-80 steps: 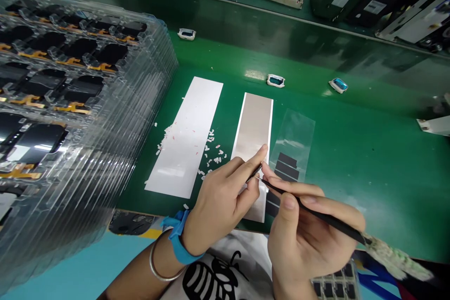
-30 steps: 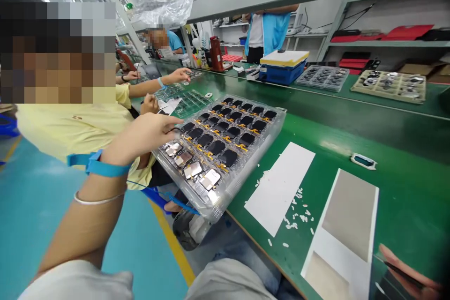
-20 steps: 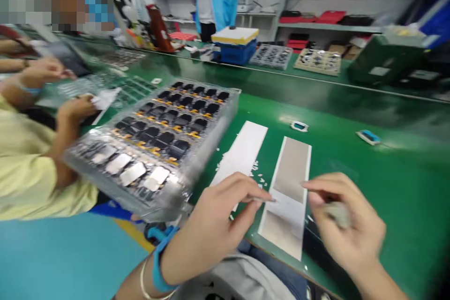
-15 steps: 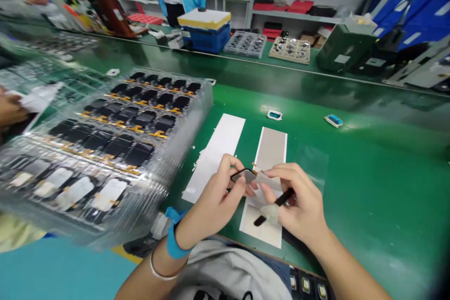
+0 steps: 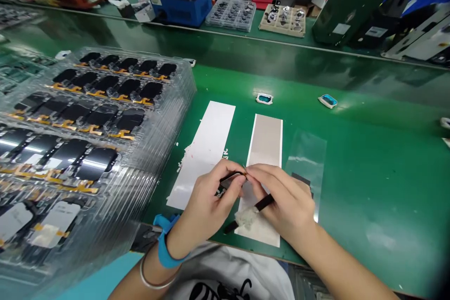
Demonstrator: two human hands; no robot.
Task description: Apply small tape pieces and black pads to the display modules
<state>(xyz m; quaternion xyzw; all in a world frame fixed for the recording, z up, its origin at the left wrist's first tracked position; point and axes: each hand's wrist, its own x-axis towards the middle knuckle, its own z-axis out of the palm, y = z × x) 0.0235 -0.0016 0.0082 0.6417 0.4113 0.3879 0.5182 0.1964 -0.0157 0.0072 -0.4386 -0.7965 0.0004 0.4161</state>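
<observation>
Between the thumb and fingers of my left hand [image 5: 214, 197] is a small display screen [image 5: 230, 179] with a black rim, partly hidden by the fingers. My right hand [image 5: 288, 194] pinches at the screen's right end, where a bit of orange flex cable shows; the fingertips of both hands almost meet. A black stick tool [image 5: 264, 202], wrapped in a pale wad [image 5: 246, 217], is also held in my right hand, pointing down left. Under the hands lies a strip of beige adhesive sheet [image 5: 267, 138]. To its left is a white paper strip [image 5: 214, 126] with small scraps along its edges.
Stacked clear trays [image 5: 165, 126] of display screens fill the left side. A clear film [image 5: 307, 150] lies right of my hand. Two small blue-faced parts [image 5: 264, 98] sit farther back. A raised shelf holds a blue box [image 5: 179, 4] and a green bin [image 5: 346, 14].
My right hand has moved its fingertips onto the screen's end; the pale piece pinched there before is no longer visible. The view has shifted, bringing the tray stack further left. A co-worker's hand has left view.
</observation>
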